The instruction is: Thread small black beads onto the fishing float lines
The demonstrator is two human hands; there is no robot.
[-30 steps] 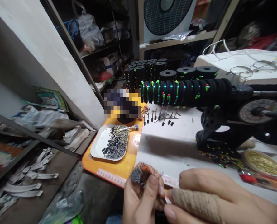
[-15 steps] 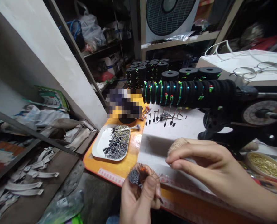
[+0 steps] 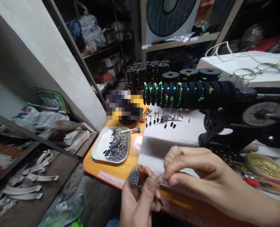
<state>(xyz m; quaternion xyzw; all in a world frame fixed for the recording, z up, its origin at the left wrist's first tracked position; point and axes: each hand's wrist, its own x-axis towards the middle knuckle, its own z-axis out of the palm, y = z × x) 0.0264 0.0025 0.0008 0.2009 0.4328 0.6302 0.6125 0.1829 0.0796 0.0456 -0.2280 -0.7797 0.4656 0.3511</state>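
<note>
My left hand (image 3: 140, 198) is closed around a bundle of small dark pieces with thin wire leads (image 3: 136, 176), held upright at the orange table's front edge. My right hand (image 3: 196, 171) hovers just to its right, thumb and fingers pinched together beside the bundle's leads; a woven wrap (image 3: 171, 154) covers its index finger. What the pinch holds, if anything, is too small to make out. Beyond the hands, a black roller wound with foam rings and green and red tipped lines (image 3: 187, 93) lies across the white sheet (image 3: 173, 135).
A white tray of small grey pieces (image 3: 112, 145) sits on the orange table (image 3: 121, 168) left of the sheet. Stacks of black spools (image 3: 154, 71) stand at the back. A bowl of gold bits (image 3: 265, 164) is at right. Cluttered shelves (image 3: 36, 151) line the left.
My right hand rose from beside the left hand out over the sheet, then came back down and left; it is pinched close to the bundle again. The left hand barely moved.
</note>
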